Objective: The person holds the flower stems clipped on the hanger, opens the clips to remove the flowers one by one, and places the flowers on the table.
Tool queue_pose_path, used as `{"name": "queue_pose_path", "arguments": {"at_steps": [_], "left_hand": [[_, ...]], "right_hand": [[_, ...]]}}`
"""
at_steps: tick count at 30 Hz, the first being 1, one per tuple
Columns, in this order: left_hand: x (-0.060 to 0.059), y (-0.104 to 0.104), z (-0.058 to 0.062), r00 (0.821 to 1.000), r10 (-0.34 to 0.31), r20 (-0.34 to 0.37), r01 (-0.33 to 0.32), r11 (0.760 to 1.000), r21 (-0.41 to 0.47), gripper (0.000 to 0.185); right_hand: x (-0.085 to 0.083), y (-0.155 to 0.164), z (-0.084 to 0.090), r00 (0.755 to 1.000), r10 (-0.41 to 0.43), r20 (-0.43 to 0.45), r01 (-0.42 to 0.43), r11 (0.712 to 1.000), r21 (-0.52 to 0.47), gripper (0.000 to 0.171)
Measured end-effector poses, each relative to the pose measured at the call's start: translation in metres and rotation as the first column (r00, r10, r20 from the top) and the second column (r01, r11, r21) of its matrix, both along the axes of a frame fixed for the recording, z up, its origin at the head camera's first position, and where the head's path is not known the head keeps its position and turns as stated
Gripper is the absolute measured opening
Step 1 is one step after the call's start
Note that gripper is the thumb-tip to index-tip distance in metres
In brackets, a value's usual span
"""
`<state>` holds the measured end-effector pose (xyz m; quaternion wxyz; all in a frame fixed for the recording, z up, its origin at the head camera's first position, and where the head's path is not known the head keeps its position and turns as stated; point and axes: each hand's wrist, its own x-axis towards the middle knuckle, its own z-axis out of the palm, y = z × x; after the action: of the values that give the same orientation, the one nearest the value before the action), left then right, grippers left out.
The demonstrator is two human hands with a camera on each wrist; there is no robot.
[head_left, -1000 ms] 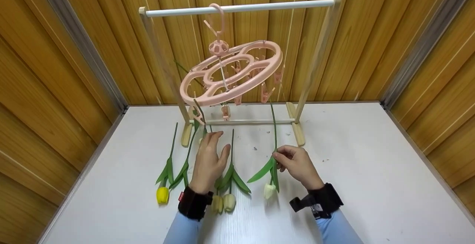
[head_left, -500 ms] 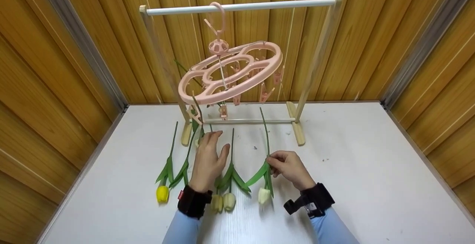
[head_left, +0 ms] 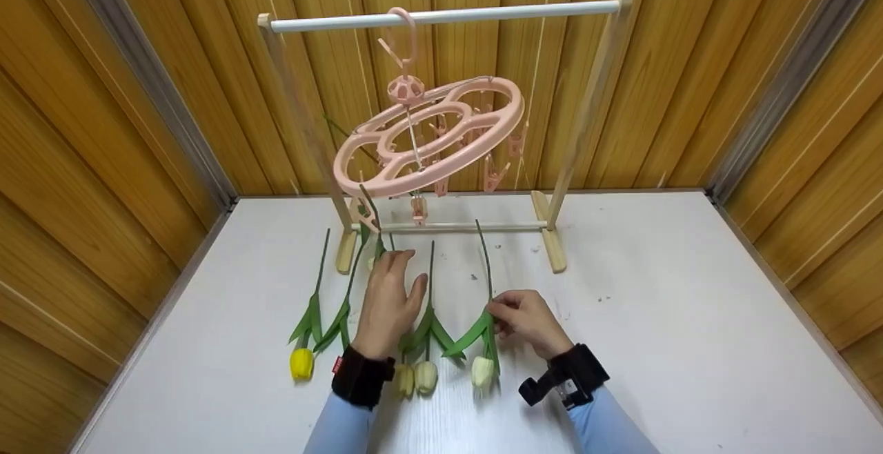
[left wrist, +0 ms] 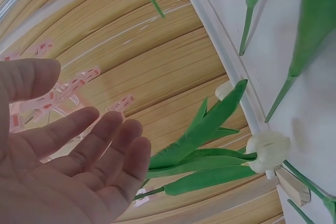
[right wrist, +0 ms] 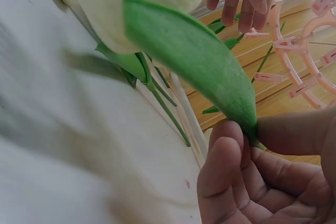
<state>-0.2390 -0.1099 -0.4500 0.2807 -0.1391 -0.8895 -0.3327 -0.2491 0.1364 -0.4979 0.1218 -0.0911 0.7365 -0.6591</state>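
Observation:
My right hand [head_left: 530, 323] pinches the stem of a white artificial tulip [head_left: 483, 372] between thumb and fingers; the flower hangs head down, and its green leaf [right wrist: 194, 56] looms large in the right wrist view. My left hand [head_left: 388, 306] holds nothing, its fingers loosely extended near a hanging tulip [left wrist: 268, 148] in the left wrist view. That tulip's stem goes up to a peg of the pink clip hanger [head_left: 431, 181]. Two pale tulips [head_left: 426, 377] lie between my hands, one partly hidden by the left wrist.
A wooden stand [head_left: 588, 105] with a white top rail [head_left: 497, 14] carries the tilted hanger over the white table [head_left: 662, 343]. A yellow tulip [head_left: 301, 364] lies at the left, beside another green stem. Wood-look panels [head_left: 690, 81] enclose the back and sides.
My right hand has moved left and closer to me, carrying the white tulip toward the pale ones. My left hand stays almost in place, and the hanger sways slightly.

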Motion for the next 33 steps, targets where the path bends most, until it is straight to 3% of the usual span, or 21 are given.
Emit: {"name": "queue_pose_path", "arguments": {"at_steps": [6,15,26,33], "left_hand": [[0.0,0.002,-0.002,0.999,-0.004,0.032,0.005,1.0,-0.024,0.036],[0.0,0.005,-0.007,1.0,-0.017,0.025,0.019,0.997,-0.08,0.035],[-0.001,0.006,-0.009,0.999,-0.034,-0.022,0.032,0.997,-0.075,0.035],[-0.001,0.005,-0.007,0.999,-0.033,-0.001,0.033,0.997,-0.067,0.034]], "right_hand": [[0.0,-0.003,-0.005,0.999,-0.026,0.023,0.026,1.0,0.012,0.02],[0.0,-0.01,-0.011,1.0,-0.02,0.008,0.02,0.998,0.056,0.019],[0.0,-0.015,-0.017,0.998,-0.04,0.045,0.035,0.995,0.098,0.017],[0.0,-0.014,-0.015,0.999,-0.026,0.044,0.02,0.992,0.128,0.016]]}}
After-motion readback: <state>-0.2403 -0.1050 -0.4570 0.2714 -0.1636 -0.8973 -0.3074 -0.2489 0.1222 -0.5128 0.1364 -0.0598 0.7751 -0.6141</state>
